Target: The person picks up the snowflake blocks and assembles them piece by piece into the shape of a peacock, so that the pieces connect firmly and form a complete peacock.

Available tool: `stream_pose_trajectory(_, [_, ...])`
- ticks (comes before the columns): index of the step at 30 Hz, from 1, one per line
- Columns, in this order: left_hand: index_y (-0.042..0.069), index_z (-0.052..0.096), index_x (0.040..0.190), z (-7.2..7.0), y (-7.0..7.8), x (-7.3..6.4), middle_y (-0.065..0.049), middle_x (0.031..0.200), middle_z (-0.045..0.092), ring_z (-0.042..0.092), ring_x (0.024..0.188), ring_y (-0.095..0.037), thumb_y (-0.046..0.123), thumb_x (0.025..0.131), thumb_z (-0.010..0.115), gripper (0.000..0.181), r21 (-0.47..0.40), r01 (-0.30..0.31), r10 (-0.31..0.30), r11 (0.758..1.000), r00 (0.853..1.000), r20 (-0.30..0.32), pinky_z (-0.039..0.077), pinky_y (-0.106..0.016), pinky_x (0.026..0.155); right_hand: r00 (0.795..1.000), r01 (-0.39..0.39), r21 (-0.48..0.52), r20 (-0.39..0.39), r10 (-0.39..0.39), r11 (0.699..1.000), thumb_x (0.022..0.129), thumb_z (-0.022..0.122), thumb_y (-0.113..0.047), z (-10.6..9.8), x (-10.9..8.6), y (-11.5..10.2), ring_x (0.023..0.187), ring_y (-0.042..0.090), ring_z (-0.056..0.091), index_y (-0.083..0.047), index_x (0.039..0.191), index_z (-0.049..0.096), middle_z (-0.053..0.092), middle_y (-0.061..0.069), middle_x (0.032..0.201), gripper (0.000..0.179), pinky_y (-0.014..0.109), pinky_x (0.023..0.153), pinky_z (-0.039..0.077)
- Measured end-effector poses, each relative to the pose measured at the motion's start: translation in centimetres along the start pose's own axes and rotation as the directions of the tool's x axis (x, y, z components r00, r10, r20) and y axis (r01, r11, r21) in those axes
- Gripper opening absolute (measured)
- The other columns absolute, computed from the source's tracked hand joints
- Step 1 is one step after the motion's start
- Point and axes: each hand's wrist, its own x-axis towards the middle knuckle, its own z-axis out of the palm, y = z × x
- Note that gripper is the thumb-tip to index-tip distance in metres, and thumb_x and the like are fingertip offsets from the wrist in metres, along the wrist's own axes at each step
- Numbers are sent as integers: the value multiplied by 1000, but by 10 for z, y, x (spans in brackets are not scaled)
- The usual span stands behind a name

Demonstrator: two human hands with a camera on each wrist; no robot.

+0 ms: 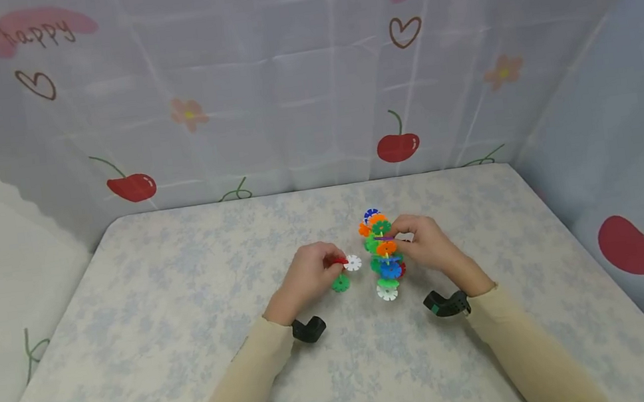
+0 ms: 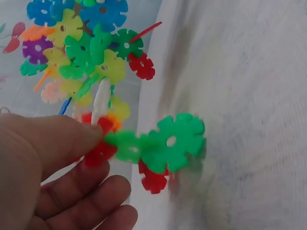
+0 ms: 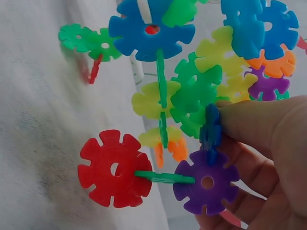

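Observation:
My left hand (image 1: pixel 309 273) pinches a red notched disc (image 2: pixel 96 155) between thumb and fingers. Linked to it are a white disc (image 1: pixel 354 263) and green discs (image 2: pixel 178 143); another red disc (image 2: pixel 153 178) hangs below in the left wrist view. To the right, a tall cluster of interlocked flower-shaped plastic discs (image 1: pixel 391 269) stands in many colours. My right hand (image 1: pixel 428 241) holds its right side, thumb and fingers on a blue disc (image 3: pixel 210 127) seen edge-on. A purple disc (image 3: pixel 206 184) joins that one, and a green piece leads to a red disc (image 3: pixel 115 168).
Both hands are over a pale, blue-patterned tabletop (image 1: pixel 149 316). Behind it hangs a white curtain (image 1: pixel 288 124) printed with cherries and hearts. A black wrist mount (image 1: pixel 310 330) sits below the left hand, another (image 1: pixel 446 304) below the right.

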Motion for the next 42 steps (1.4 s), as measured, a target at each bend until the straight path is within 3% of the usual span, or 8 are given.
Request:
stream_pose_trajectory(4, [8,78,95,-4,-2,-2,-3,92,75,60,74,-11,10,94,70,9,-120,37,-43,992,998,-46,53,-23,66,998,63,21,3,-63,998,89,66,8,5,0,-1,90,33,66,-1,85,74,73,16,95,13,58,85,58])
stream_pose_trajectory(7, [7,78,96,-8,1,-2,-6,91,76,63,73,-13,11,93,72,8,-183,16,-35,983,994,-99,54,-24,65,995,100,25,0,-100,995,89,65,9,8,0,-3,85,27,64,-2,84,73,73,14,93,15,50,81,59])
stream_pose_trajectory(11, [6,78,97,-12,5,0,-7,93,76,64,73,-12,12,92,73,9,-171,3,-20,985,995,-101,55,-22,67,994,110,13,-7,-110,994,88,65,11,7,1,-5,81,22,60,-3,84,73,72,11,91,17,38,77,59])
stream_pose_trajectory(17, [5,78,96,-14,6,2,-8,94,75,63,75,-13,11,92,73,9,-161,4,-18,987,996,-83,55,-21,69,997,75,-5,-11,-75,997,89,67,8,6,2,-8,85,26,63,-1,86,75,73,13,94,12,48,80,60])
stream_pose_trajectory(26, [3,78,93,-11,5,1,-8,90,75,64,73,-14,8,90,72,8,-113,-55,42,992,992,-118,55,-20,68,998,57,-2,-29,-57,998,89,65,9,8,2,-10,84,25,62,-1,86,73,73,14,95,12,41,79,58])
stream_pose_trajectory(36, [5,79,92,-11,3,-2,-8,91,76,65,71,-13,9,91,72,8,-173,-64,39,983,989,-144,54,-20,64,997,68,5,-34,-68,998,88,64,9,9,1,-11,83,24,62,-1,87,74,73,14,95,15,34,74,55])
stream_pose_trajectory(42, [3,78,91,-12,3,-2,-9,90,76,66,72,-16,8,90,73,8,-156,-95,70,983,985,-160,55,-20,65,997,59,-12,-39,-59,998,88,66,9,11,2,-12,83,23,63,-2,84,74,73,12,93,14,41,78,60])
